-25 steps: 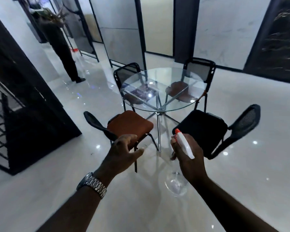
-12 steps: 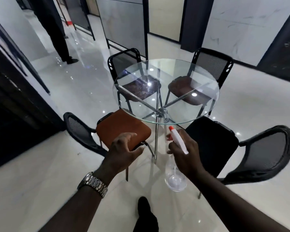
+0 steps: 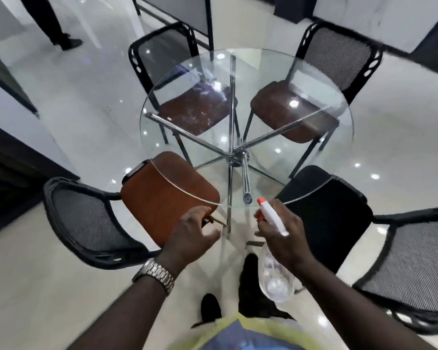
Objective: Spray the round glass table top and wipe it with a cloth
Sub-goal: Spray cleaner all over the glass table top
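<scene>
— Glass and chrome, then: how do the edges run?
— The round glass counter top has one unbroken rim. It sits on crossed chrome legs that meet at a hub under the middle. The near arc of the rim lies just ahead of both hands.
— Any room to move round it?
— Not much. Four chairs ring it. The brown-seated chair at near left has a seat corner tucked under the rim, its mesh back turned outward. The black-seated chair at near right sits likewise. The far-left chair and far-right chair are pushed in under the far side. The open way in is the gap between the two near chairs, where the person's black shoes stand on the glossy pale floor.
— And the hands?
— The right grip is wrapped round the neck of a clear spray bottle. The bottle's red-tipped white head points forward at the counter, and its body hangs tilted below the hand. The nozzle tip meets the near rim in this view; I cannot tell whether it is over the glass or short of it.
— The left?
— The left grip, with a metal wristwatch at the wrist, hovers palm down above the brown seat's near corner. Its fingers are loosely curled with nothing in them. Both forearms reach forward, the hands near each other but apart.
— Anyone else about?
— Another person's legs stand at far left, well apart from the counter.
</scene>
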{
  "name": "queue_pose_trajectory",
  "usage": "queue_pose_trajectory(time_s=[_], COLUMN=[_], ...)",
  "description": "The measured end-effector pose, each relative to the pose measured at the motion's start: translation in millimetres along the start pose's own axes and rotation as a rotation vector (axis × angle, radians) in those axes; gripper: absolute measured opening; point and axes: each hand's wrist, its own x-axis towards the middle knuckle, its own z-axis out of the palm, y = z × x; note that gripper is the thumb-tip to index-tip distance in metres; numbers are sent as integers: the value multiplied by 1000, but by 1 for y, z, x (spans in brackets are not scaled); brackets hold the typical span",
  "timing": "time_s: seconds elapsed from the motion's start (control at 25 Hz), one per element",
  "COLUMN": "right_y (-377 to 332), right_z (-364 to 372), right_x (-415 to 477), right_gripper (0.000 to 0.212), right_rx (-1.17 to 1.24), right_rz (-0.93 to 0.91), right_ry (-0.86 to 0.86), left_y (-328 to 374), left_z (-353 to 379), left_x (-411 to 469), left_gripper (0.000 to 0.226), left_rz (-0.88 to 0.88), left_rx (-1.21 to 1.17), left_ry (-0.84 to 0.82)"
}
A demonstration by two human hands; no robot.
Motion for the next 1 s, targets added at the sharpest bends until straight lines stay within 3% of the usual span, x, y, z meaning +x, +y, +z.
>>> queue_pose_trajectory(time_s=[0.16, 0.32, 0.48, 0.72, 0.84, 1.0], right_y=[34, 50, 64, 80, 88, 80], right_z=[7, 10, 14, 27, 29, 30], right_x=[54, 85, 100, 98, 103, 108], right_gripper=[25, 10, 15, 19, 11, 26], right_rx=[-68, -107, -122, -126, -140, -138], right_rz=[45, 57, 77, 56, 110, 79], right_ry=[-128, -254, -287, -281, -271, -311], left_y=[-4, -28, -48, -60, -57, -53], left_z=[28, 50, 64, 57, 55, 55], left_x=[46, 79, 91, 89, 92, 94], left_gripper=[60, 85, 92, 95, 96, 97], left_rz=[-87, -208, -198, -169, -173, -176], left_rx=[21, 75, 277, 405, 467, 500], left_ry=[20, -95, -197, -196, -252, -282])
